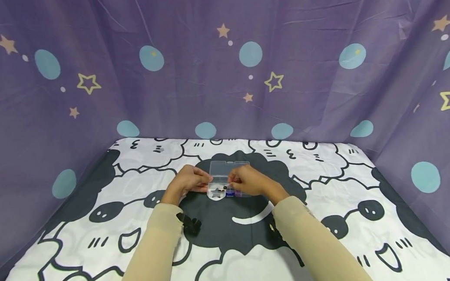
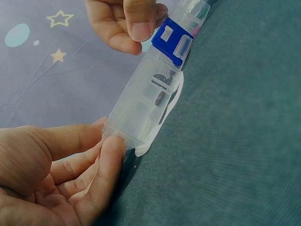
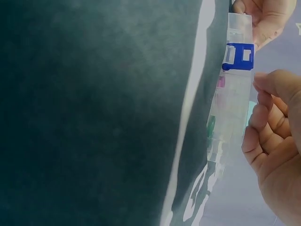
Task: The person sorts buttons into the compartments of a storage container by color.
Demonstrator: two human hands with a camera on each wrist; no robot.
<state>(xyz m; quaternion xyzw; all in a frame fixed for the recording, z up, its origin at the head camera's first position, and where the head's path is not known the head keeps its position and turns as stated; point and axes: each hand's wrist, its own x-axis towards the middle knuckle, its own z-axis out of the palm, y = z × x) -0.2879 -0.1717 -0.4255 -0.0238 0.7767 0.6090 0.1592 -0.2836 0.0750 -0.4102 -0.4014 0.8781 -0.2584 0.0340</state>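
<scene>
A clear plastic compartment box (image 1: 217, 187) lies on the cloth with its lid (image 1: 228, 168) raised at the back. On its front is a blue latch (image 2: 171, 41). At the left end my left hand (image 2: 70, 165) pinches the box corner between thumb and fingers. Over the middle of the box reaches my right hand (image 1: 249, 180), fingers curled and thumb close to the forefinger. Whether something small sits between those fingertips is hidden. Small dark pieces (image 2: 162, 89) show through the left compartment; a pink piece (image 3: 220, 82) and a green piece (image 3: 211, 126) show farther right.
A cloth (image 1: 130, 247) printed with cartoon sheep covers the surface, dark under the box. Purple curtains (image 1: 206, 94) with stars and blue ovals hang behind and at both sides. Beige sleeves (image 1: 148, 254) cover both forearms.
</scene>
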